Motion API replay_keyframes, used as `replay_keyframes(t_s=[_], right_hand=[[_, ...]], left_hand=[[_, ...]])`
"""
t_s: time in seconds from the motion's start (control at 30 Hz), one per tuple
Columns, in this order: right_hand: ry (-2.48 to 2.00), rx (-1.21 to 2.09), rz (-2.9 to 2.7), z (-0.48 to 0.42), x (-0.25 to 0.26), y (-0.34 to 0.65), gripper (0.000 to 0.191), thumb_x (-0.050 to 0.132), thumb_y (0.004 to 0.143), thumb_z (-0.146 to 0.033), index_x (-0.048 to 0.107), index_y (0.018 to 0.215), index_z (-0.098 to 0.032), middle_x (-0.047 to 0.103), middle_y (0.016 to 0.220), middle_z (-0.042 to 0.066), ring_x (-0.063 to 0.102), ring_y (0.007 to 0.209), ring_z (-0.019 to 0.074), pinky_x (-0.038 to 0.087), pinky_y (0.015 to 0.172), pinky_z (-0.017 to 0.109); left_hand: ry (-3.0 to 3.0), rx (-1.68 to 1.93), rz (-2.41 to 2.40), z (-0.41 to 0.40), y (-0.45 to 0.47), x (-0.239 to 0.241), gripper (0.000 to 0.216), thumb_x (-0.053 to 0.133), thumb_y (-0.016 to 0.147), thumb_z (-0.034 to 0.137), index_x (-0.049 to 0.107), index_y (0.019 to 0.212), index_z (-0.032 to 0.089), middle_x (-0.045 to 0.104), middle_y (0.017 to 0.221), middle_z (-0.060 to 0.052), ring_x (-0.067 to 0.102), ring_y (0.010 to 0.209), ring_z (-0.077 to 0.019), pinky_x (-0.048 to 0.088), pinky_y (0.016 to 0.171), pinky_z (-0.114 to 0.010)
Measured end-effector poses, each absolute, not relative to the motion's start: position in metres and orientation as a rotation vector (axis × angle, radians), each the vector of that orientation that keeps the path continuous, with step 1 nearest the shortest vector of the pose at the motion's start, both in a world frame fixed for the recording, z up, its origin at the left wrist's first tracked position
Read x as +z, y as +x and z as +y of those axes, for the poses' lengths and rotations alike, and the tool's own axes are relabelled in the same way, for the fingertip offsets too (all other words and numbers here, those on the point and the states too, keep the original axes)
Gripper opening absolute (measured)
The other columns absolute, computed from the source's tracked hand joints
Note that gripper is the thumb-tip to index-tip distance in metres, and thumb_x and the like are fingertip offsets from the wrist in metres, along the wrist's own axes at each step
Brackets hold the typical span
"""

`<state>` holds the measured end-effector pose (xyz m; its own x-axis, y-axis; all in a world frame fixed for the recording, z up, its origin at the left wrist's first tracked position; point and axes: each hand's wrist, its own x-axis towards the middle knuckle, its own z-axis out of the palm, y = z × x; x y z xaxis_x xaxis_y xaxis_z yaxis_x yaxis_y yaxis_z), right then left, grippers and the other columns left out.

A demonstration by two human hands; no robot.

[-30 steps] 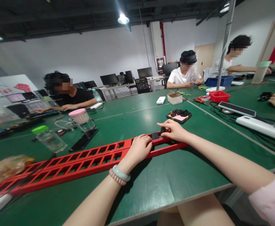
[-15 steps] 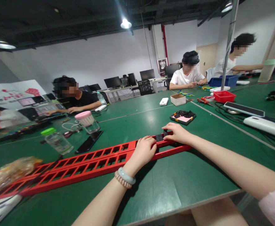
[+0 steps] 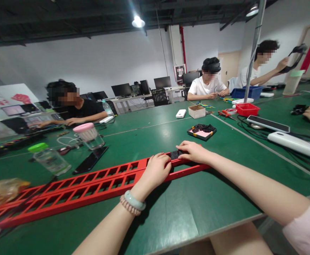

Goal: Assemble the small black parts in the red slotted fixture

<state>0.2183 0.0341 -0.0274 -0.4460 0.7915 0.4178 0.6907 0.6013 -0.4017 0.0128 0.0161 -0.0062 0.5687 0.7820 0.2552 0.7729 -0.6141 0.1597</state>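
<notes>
A long red slotted frame (image 3: 143,164) with ladder-like openings lies across the table in front of me. My left hand (image 3: 157,169) is closed over its right-hand portion, with the fingers curled across the far rail. Farther right, my right hand (image 3: 193,152) presses a small black part down at the frame, its fingertips hiding most of it. Just left of those fingertips a black block (image 3: 174,154) sits in the frame between my two hands. Beyond the frame stands a shallow black tray (image 3: 202,132) lined in pink, with several black pieces in it.
To the left are a phone (image 3: 90,160), a green-lidded bottle (image 3: 50,159) and a pink-lidded jar (image 3: 89,136). A cardboard box (image 3: 196,111), a red bin (image 3: 247,109), pliers (image 3: 225,114) and a white power strip (image 3: 295,143) lie toward the right. Other people sit around the table.
The black part at my right fingertips stood upright; it is now lower, against the frame. My view has shifted slightly right. A person at the far right now holds up a dark headset-like object.
</notes>
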Motion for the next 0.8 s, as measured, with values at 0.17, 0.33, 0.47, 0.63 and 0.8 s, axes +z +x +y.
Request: replay_keyframes(t_s=[0.17, 0.33, 0.47, 0.63, 0.8], right_hand=[[-1.175, 0.235, -2.249, 0.0362, -0.0279, 0.2188, 0.045, 0.062, 0.079, -0.03, 0.058, 0.121, -0.017, 0.06, 0.112, 0.012, 0.059, 0.1, 0.022, 0.045, 0.088, 0.033], [-1.176, 0.263, -2.225, 0.0395, -0.0269, 0.2188, 0.046, 0.065, 0.075, -0.032, 0.061, 0.118, -0.013, 0.062, 0.111, 0.013, 0.059, 0.1, 0.0228, 0.045, 0.088, 0.033], [-1.178, 0.29, -2.185, 0.0398, -0.0256, 0.2182, 0.048, 0.068, 0.072, -0.031, 0.061, 0.117, -0.015, 0.064, 0.109, 0.012, 0.061, 0.097, 0.0223, 0.046, 0.085, 0.033], [-1.161, 0.335, -2.18, 0.039, -0.025, 0.2186, 0.043, 0.068, 0.072, -0.029, 0.063, 0.113, -0.018, 0.066, 0.109, 0.01, 0.061, 0.097, 0.0213, 0.046, 0.085, 0.032], [-1.144, 0.343, -2.198, 0.0393, -0.0257, 0.2196, 0.042, 0.066, 0.073, -0.028, 0.063, 0.114, -0.019, 0.065, 0.111, 0.01, 0.06, 0.101, 0.0214, 0.045, 0.086, 0.032]], left_hand=[[2.755, 0.479, 1.367, 0.0162, 0.0129, -0.0063, 0.02, 0.046, 0.084, 0.022, 0.064, 0.078, 0.019, 0.067, 0.087, -0.007, 0.058, 0.094, -0.0218, 0.039, 0.096, -0.04], [2.767, 0.477, 1.358, 0.0165, 0.0133, -0.0058, 0.021, 0.045, 0.084, 0.022, 0.064, 0.077, 0.019, 0.066, 0.088, -0.008, 0.058, 0.093, -0.0225, 0.041, 0.093, -0.04], [2.754, 0.473, 1.359, 0.0152, 0.0139, -0.004, 0.021, 0.045, 0.084, 0.022, 0.065, 0.078, 0.019, 0.067, 0.089, -0.008, 0.058, 0.095, -0.0228, 0.041, 0.094, -0.04], [2.736, 0.468, 1.371, 0.0132, 0.0143, -0.0027, 0.02, 0.046, 0.083, 0.023, 0.066, 0.079, 0.019, 0.068, 0.091, -0.008, 0.058, 0.099, -0.0229, 0.039, 0.097, -0.04], [2.755, 0.48, 1.366, 0.0142, 0.0142, -0.0044, 0.021, 0.046, 0.083, 0.023, 0.066, 0.079, 0.019, 0.068, 0.091, -0.007, 0.059, 0.098, -0.0223, 0.038, 0.1, -0.04]])
